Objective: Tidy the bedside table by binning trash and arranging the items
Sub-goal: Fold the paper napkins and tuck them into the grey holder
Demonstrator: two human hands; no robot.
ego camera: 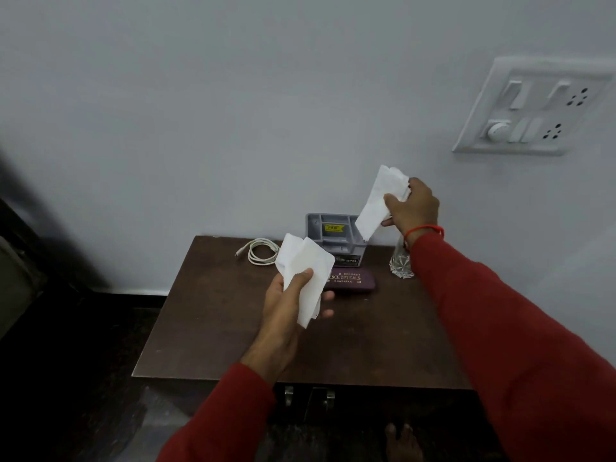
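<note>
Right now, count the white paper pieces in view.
2: one paper in the left hand; another paper in the right hand. More may be hidden.

An organiser box stands at the back of the table, against the wall. A coiled cable lies left of the box, a spectacle case just before it, a glass to its right.
</note>
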